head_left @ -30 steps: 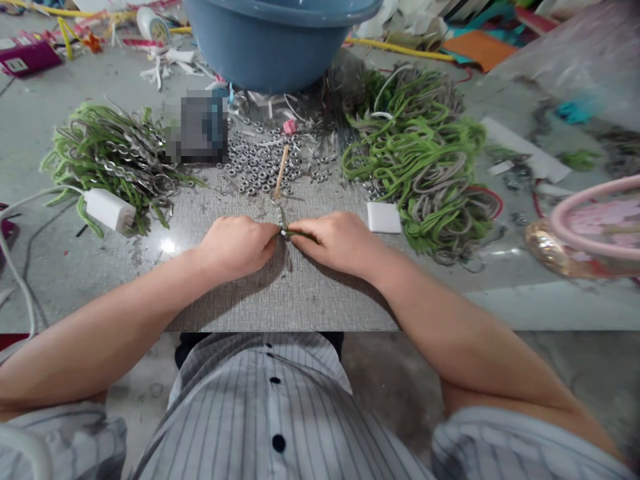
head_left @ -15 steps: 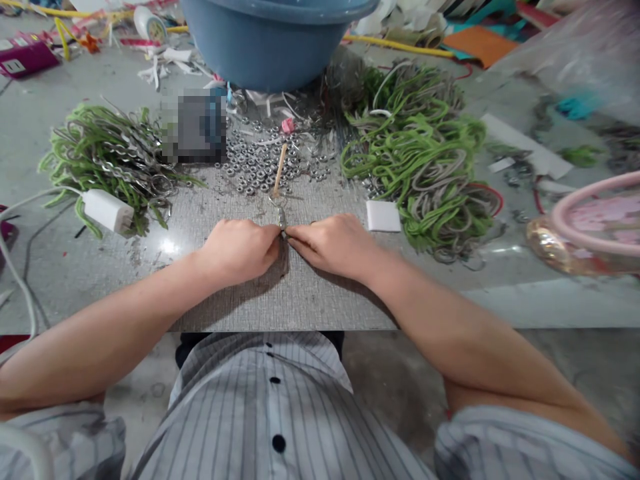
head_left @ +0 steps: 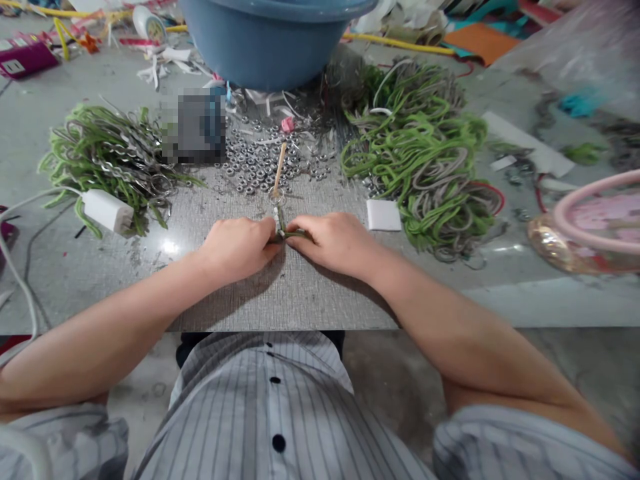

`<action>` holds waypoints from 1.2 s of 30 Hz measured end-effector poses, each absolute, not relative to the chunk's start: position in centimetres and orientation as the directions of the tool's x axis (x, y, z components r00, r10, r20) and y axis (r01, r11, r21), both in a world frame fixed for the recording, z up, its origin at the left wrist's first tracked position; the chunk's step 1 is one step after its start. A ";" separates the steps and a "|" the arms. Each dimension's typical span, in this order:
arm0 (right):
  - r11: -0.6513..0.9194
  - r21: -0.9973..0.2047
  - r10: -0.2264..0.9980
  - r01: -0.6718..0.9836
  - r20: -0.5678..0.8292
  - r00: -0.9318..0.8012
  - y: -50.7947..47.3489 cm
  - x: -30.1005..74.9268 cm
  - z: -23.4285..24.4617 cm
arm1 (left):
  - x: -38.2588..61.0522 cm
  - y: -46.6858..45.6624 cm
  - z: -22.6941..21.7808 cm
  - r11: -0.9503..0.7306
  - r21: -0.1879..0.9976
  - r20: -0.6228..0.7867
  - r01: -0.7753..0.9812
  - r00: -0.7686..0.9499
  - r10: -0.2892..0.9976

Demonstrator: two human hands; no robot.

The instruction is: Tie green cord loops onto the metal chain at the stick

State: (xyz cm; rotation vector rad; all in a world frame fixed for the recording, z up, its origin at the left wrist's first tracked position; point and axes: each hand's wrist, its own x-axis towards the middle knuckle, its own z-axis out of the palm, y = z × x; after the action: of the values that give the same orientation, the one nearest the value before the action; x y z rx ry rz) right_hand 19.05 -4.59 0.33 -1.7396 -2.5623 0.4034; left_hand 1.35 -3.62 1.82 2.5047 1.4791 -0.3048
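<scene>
My left hand (head_left: pixel 240 247) rests on the table near its front edge, fingers closed on a short cord strung with silvery metal pieces (head_left: pixel 279 217). From the right, my right hand (head_left: pixel 333 243) pinches a green strand of cord (head_left: pixel 295 233) coming off the same piece. At the far end of the piece a metal ring (head_left: pixel 277 195) lies by the foot of a thin wooden stick (head_left: pixel 280 167). The fingertips of both hands almost meet, and the exact grip is partly hidden.
Loose metal nuts (head_left: pixel 250 163) are scattered beyond my hands, below a blue basin (head_left: pixel 270 53). Green and grey cords lie in a bundle (head_left: pixel 110 147) at left and a heap (head_left: pixel 425 153) at right. A white block (head_left: pixel 383 215) sits by my right hand.
My right fingertips have drawn slightly apart from the left ones, with a green strand now showing between them. The metal pieces on the cord are more visible.
</scene>
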 end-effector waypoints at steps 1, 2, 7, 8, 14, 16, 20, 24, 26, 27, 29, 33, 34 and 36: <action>0.340 -0.225 0.919 0.913 -0.129 -0.374 -4.6 19.1 0.3 | 1.3 -3.6 1.9 -0.473 0.090 -0.290 0.876 0.478 0.829; 0.336 -0.227 0.919 0.914 -0.131 -0.371 -4.6 19.1 0.3 | 1.2 -3.5 2.0 -0.478 0.101 -0.290 0.873 0.485 0.825; 0.337 -0.238 0.911 0.911 -0.160 -0.379 -4.5 19.0 0.5 | 1.0 -3.3 2.1 -0.491 0.129 -0.288 0.862 0.506 0.813; 0.339 -0.245 0.904 0.908 -0.181 -0.387 -4.5 19.0 0.6 | 1.0 -3.3 2.1 -0.492 0.128 -0.290 0.861 0.507 0.812; 0.396 -0.292 0.816 0.871 -0.322 -0.480 -4.5 19.2 1.5 | 0.9 -3.1 2.2 -0.524 0.092 -0.314 0.847 0.524 0.792; 0.415 -0.293 0.792 0.861 -0.349 -0.501 -4.4 19.2 1.8 | 0.9 -3.1 2.5 -0.553 0.086 -0.346 0.829 0.545 0.763; 0.399 -0.325 0.791 0.857 -0.351 -0.501 -4.4 19.2 2.1 | 0.7 -2.9 3.1 -0.600 0.092 -0.407 0.795 0.580 0.706; 0.344 -0.318 0.849 0.884 -0.297 -0.437 -4.5 19.1 1.7 | 0.7 -2.8 3.1 -0.581 0.112 -0.406 0.806 0.571 0.714; 0.325 -0.304 0.881 0.896 -0.248 -0.404 -4.5 19.2 1.3 | 0.6 -2.8 2.9 -0.566 0.102 -0.384 0.818 0.557 0.736; 0.324 -0.300 0.890 0.897 -0.226 -0.397 -4.5 19.2 1.2 | 0.6 -2.9 2.9 -0.560 0.089 -0.373 0.823 0.549 0.748; 0.336 -0.297 0.893 0.894 -0.201 -0.402 -4.5 19.3 1.0 | 0.6 -3.0 2.8 -0.548 0.063 -0.356 0.834 0.532 0.768; 0.354 -0.302 0.890 0.885 -0.182 -0.418 -4.6 19.3 0.8 | 0.6 -3.0 3.0 -0.542 0.043 -0.354 0.839 0.520 0.777; 0.356 -0.301 0.891 0.885 -0.177 -0.419 -4.6 19.3 0.8 | 0.5 -3.0 3.0 -0.547 0.036 -0.355 0.837 0.522 0.776; 0.363 -0.294 0.891 0.885 -0.169 -0.421 -4.6 19.4 0.8 | 0.5 -2.9 3.1 -0.567 0.022 -0.353 0.823 0.537 0.766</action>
State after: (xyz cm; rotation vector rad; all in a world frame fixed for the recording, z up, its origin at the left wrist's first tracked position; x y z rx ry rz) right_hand 19.37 -4.59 0.80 -1.6795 -2.5773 0.5361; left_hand 0.48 -2.94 3.11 2.5873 1.3528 -0.4573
